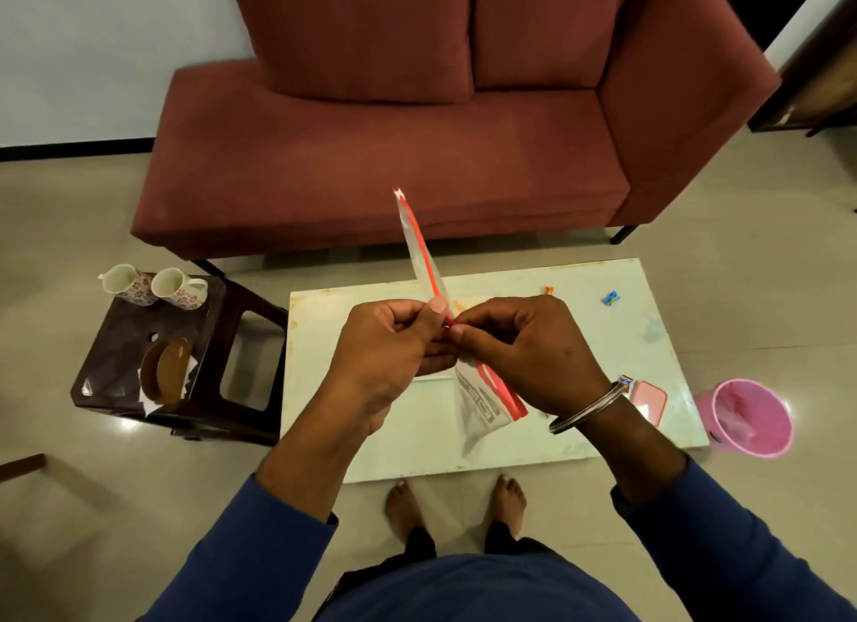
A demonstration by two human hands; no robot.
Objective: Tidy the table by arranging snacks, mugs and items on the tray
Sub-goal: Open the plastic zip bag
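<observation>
Both hands pinch a clear zip bag (482, 403) with a red seal strip, held above the low white table (463, 454). My left hand (389, 348) and my right hand (524, 348) meet fingertip to fingertip on the strip; one end sticks up toward the sofa, the other hangs below my right hand. Two floral mugs (178, 288) lie on their sides on a dark stool (153, 343) at the left. A blue wrapped sweet (610, 298) and an orange one (549, 290) lie on the far part of the table. No tray is in view.
A pink lidded box (649, 401) sits at the table's right edge, partly behind my wrist. A pink bin (746, 417) stands on the floor to the right. A brown round holder (167, 372) with paper rests on the stool. A red sofa (417, 158) stands beyond.
</observation>
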